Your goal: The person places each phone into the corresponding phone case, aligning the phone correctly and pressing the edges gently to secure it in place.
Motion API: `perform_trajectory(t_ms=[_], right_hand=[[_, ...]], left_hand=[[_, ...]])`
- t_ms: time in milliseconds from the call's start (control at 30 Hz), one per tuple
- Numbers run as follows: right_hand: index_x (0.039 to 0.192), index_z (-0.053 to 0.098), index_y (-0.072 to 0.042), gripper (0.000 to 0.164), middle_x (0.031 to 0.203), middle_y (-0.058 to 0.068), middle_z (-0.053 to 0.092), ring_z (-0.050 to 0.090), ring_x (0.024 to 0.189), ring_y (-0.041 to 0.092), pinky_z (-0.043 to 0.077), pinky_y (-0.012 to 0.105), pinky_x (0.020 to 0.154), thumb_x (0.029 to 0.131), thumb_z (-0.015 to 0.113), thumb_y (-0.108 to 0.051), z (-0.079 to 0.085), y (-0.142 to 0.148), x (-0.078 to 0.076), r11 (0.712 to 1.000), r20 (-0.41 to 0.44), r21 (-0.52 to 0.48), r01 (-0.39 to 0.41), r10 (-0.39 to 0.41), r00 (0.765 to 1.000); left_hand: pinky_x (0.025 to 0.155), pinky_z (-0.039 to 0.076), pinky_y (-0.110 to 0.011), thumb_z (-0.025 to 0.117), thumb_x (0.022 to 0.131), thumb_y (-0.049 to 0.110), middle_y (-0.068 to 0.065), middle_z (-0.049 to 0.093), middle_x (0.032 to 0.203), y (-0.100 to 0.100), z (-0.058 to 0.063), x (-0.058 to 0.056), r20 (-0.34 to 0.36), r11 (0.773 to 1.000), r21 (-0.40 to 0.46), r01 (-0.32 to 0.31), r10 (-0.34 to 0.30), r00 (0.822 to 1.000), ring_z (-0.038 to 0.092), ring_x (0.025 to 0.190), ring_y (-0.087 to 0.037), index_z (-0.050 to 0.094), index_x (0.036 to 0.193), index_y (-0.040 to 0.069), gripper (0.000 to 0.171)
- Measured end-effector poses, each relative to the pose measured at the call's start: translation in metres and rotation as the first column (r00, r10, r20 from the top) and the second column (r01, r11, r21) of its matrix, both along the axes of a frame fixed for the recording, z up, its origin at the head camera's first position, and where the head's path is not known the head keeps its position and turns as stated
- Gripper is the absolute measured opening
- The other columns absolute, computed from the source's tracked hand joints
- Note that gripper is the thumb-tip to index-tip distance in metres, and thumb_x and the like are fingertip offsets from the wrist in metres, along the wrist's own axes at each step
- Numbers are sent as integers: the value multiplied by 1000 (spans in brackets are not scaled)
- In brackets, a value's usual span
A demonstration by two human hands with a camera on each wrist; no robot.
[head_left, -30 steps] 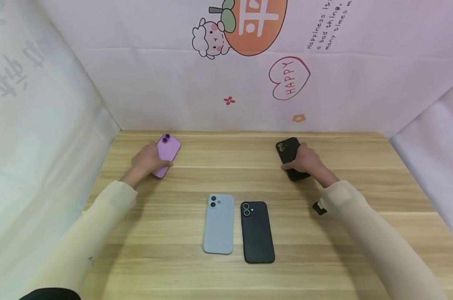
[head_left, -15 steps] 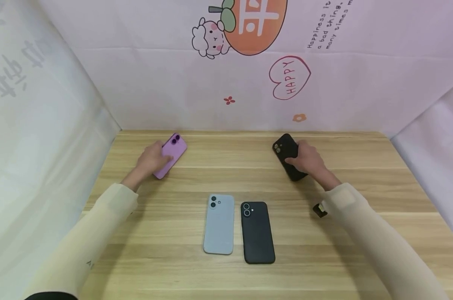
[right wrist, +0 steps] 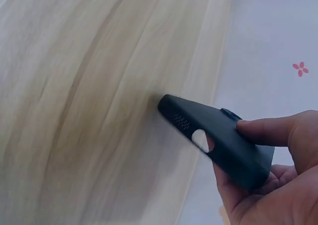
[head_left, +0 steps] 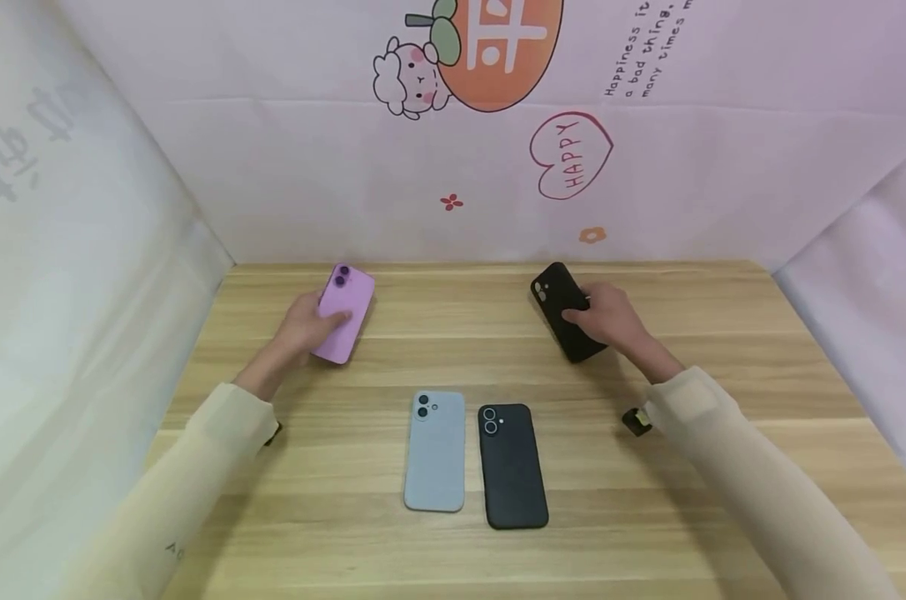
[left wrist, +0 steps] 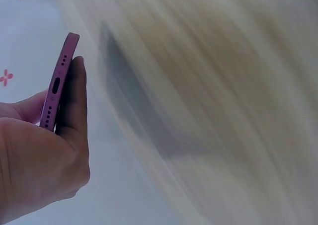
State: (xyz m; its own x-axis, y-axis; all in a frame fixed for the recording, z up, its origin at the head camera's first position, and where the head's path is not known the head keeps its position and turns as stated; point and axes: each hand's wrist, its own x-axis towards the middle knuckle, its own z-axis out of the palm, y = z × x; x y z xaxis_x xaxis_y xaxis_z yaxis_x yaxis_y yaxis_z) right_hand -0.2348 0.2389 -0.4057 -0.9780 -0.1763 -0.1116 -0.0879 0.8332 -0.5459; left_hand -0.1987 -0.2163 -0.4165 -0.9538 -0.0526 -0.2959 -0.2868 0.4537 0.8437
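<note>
In the head view, my left hand (head_left: pixel 306 325) holds a purple phone (head_left: pixel 353 292) near the table's back left, thumb across its back. The left wrist view shows the phone's bottom edge (left wrist: pixel 56 86) with its port, gripped between thumb and fingers and lifted off the table. At the back right, my right hand (head_left: pixel 610 317) holds a black phone case (head_left: pixel 561 292), its thumb on the back. Light shows through the cutout in the end of the case (right wrist: pixel 233 148) in the right wrist view, and the case is tilted above the wood.
A light blue-grey phone (head_left: pixel 435 458) and a black phone (head_left: pixel 513 471) lie side by side, backs up, at the middle front of the wooden table (head_left: pixel 347 550). A white printed cloth (head_left: pixel 310 183) stands behind the table, with more white cloth at both sides.
The purple phone has been raised and turned in my left hand. My right hand has lifted the black case and tilted it, shifting slightly left. The two middle phones stay put.
</note>
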Motion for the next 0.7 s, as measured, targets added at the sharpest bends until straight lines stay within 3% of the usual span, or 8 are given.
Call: perform_trajectory(t_ms=[67,167,333,400,533,700], right_hand=[[124,66,8,36,101,25,75,72,80,28,56,32,68,99,70,-18,4,-3,2,1000,7,-31,2,-1,1000],[134,62,9,43,113,29,73,74,92,34,59,36,73,100,69,-17,9,-7,5,998,20,-67,5,-3,1000],[126,67,6,36,114,27,74,75,98,36,60,36,76,100,71,-19,17,-15,11,993,28,-118,18,-14,1000],[117,70,5,30,110,25,76,76,95,33,61,35,75,100,73,-19,20,-20,14,990,24,-142,21,-18,1000],[105,73,2,23,101,21,79,77,89,28,62,34,73,98,75,-19,27,-32,19,985,14,-173,14,-12,1000],[120,71,3,30,102,20,79,79,88,27,65,34,73,99,75,-18,38,-48,27,974,31,-227,-8,15,999]], left_hand=[[81,64,-39,59,107,9,-27,60,126,3,1,3,27,993,121,-18,15,1000,66,96,-29,45,147,-10,47],[88,64,-43,54,109,8,-26,57,132,8,2,5,66,957,287,-26,8,998,67,102,-28,38,154,-8,50],[98,60,-46,48,112,7,-26,61,135,18,1,10,98,853,517,-66,17,995,72,107,-25,30,159,-5,52],[99,60,-46,48,112,7,-25,65,133,24,2,14,106,812,578,-86,30,994,73,109,-24,29,159,-4,52],[99,60,-45,49,112,9,-24,66,136,36,9,24,121,767,634,-102,31,992,72,116,-26,31,160,-1,52],[102,58,-48,48,113,8,-27,59,146,51,14,37,129,722,687,-78,-15,992,67,128,-33,31,160,1,51]])
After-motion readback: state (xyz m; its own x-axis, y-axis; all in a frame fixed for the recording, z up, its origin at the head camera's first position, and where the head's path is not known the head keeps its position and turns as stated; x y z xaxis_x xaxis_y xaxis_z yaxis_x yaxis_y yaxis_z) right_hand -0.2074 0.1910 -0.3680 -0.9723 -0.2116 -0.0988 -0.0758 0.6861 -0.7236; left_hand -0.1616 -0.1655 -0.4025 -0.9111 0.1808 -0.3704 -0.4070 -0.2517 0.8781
